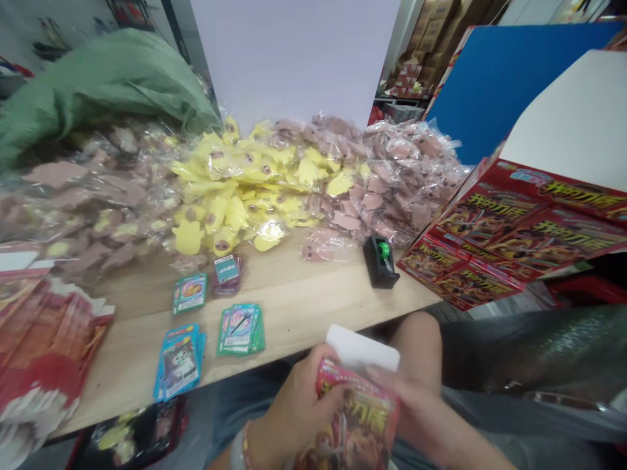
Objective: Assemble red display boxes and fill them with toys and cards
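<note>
Both hands hold a red printed carton [357, 411] with a white open flap, low in the view over my lap. My left hand [296, 408] wraps round its left side, fingers closed on it. My right hand [421, 411] grips the right side and is blurred by motion. The wooden table [294, 307] lies just beyond the carton. On it sit several small stacks of trading cards [240, 329], blue and green backed, and a black tape dispenser [381, 261].
A big heap of bagged yellow toys [245, 189] and pink toys [401, 176] fills the back of the table. Flat red cartons [39, 352] pile up at the left, finished red boxes [509, 241] at the right. A green sack [108, 78] lies far left.
</note>
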{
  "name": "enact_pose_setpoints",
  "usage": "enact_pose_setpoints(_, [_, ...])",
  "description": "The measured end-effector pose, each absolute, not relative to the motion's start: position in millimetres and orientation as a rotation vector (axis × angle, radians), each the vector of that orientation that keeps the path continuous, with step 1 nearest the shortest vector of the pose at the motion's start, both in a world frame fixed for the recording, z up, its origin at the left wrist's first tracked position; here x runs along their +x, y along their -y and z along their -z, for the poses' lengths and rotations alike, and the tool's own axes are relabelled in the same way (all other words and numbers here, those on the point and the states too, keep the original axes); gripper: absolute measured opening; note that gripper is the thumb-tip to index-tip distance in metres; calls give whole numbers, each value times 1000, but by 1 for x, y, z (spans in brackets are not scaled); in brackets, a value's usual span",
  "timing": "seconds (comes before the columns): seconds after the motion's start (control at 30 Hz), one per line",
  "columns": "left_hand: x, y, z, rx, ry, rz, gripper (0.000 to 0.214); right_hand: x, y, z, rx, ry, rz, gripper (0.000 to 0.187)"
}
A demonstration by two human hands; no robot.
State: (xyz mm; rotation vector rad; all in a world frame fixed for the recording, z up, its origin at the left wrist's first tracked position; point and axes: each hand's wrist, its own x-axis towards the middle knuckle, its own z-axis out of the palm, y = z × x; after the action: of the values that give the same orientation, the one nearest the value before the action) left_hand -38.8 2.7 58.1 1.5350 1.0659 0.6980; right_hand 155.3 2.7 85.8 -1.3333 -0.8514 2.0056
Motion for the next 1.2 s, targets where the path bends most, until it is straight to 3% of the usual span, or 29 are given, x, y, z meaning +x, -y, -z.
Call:
enact_pose_setpoints(0.17, [-26,-3,-45,1434,-1187,-747,37,163,-21,-90,-1139,1213,-2053,44])
enact_pose_setpoints(0.3, [-19,1,-48,1313,-1276,-804,87,164,-32,-93,-1200,1595,-1875,40])
enact_pose_setpoints(0.37, [-19,2,-50,1340,-1312,-785,100,157,-32,-92,-1211,1663,-1828,37])
enact_pose_setpoints(0.63, [-36,6,-47,1396,-1176,-754,96,141,-33,-108,-1229,1739,-1840,37])
enact_pose_setpoints(0.9, [-44,15,-49,1334,-1148,-795,94,135,-37,-104,-1256,2031,-1624,31])
enact_pose_setpoints(1.07, [-42,19,-47,1363,-1225,-802,91,129,-32,-121,-995,2237,-1729,34])
enact_pose_setpoints(1.2, [-54,9,-60,1391,-1063,-827,74,131,-4,-120,-1040,2315,-1430,43])
